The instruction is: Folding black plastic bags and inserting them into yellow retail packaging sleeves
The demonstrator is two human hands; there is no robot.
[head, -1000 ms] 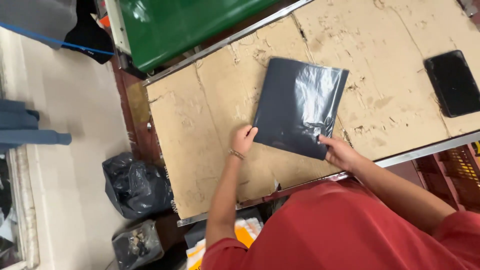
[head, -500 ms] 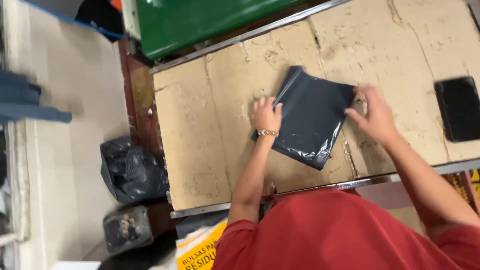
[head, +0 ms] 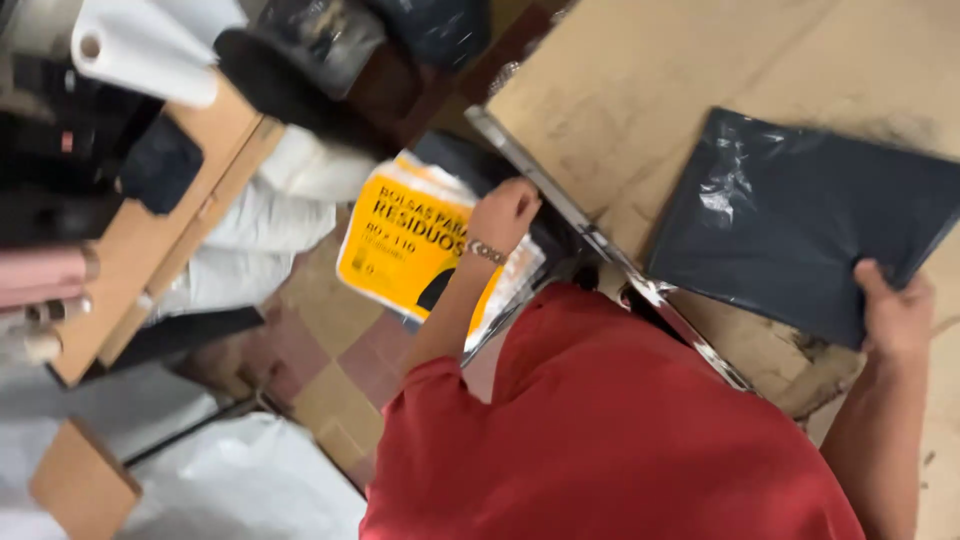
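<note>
A flat dark grey plastic bag lies on the cardboard-covered table. My right hand grips its near corner, thumb on top. My left hand is off the table, down past the metal table edge. Its fingers are curled just above a yellow and white pack of bags that sits below the table. I cannot tell whether the left hand holds anything. My red shirt fills the bottom middle.
A white roll and dark bundles lie at the top left beside a wooden board. White sacks, a tiled floor, a cardboard piece and white plastic sheet are to the left below.
My left hand has come off the dark bag and dropped below the table edge toward the yellow pack. My right hand stays on the bag. The view has swung left and down.
</note>
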